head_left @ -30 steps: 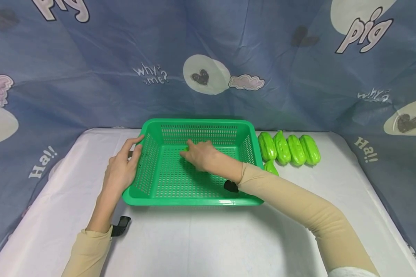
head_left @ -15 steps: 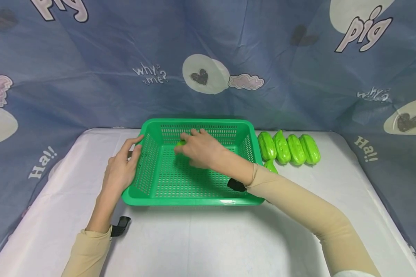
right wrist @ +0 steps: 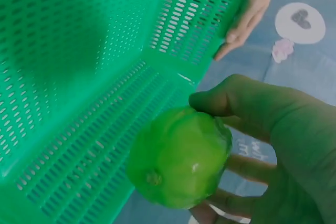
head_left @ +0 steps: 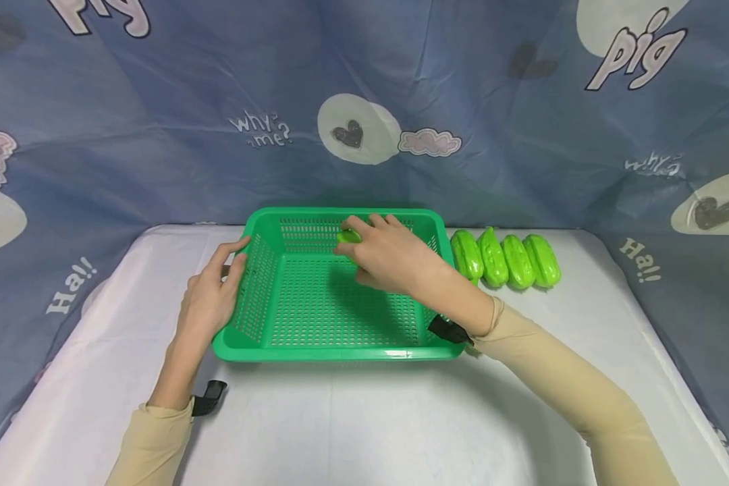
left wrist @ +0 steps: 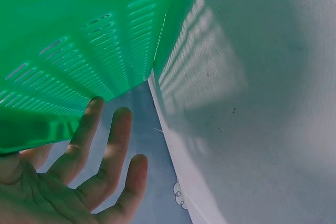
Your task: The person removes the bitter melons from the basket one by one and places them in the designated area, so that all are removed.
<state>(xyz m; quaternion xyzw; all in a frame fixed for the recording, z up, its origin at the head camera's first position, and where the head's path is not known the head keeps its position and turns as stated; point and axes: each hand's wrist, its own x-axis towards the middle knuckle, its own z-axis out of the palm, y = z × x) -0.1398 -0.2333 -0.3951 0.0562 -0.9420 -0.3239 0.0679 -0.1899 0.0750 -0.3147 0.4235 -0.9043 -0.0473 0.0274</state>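
Note:
In the head view my left hand [head_left: 209,293] holds the left rim of the green plastic basket [head_left: 340,354]. From the left wrist view, several fingers [left wrist: 118,135] spread along the outside of the perforated wall. My right hand [head_left: 389,256] is over the back right part of the basket, gripping a glossy, ridged green fruit [right wrist: 178,158] between thumb and fingers. Only a small part of that fruit shows in the head view; its small end nub faces the right wrist camera. Its exact kind I cannot tell.
Several similar green fruits [head_left: 521,263] lie side by side on the white cloth [head_left: 364,418], right of the basket. One more is mostly hidden behind the right arm. A blue printed curtain [head_left: 206,169] hangs close behind the basket.
My right hand has lifted from the basket floor with the green fruit and moved right and back. My left hand has stayed on the rim.

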